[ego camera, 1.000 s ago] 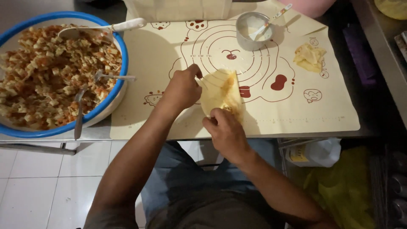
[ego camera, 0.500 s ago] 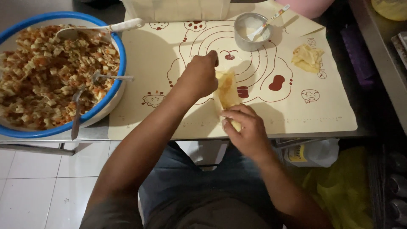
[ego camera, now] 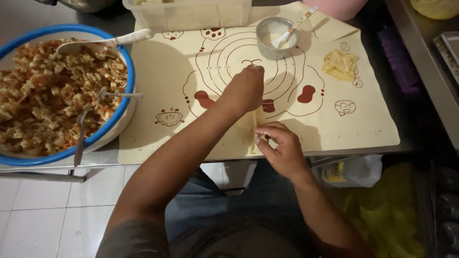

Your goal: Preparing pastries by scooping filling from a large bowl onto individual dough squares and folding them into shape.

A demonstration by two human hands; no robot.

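On a cream printed mat (ego camera: 334, 124) at frame centre, the left hand (ego camera: 246, 88) presses its curled fingers on a pale wrapper (ego camera: 254, 129); the right hand (ego camera: 279, 145) pinches the wrapper's lower edge.

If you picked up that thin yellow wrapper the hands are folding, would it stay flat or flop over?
The thin pale yellow dough wrapper would probably flop: it already bends under the left hand and right hand. It looks very thin, so likely light and easy to tear. On the cream silicone mat it might cling a little.
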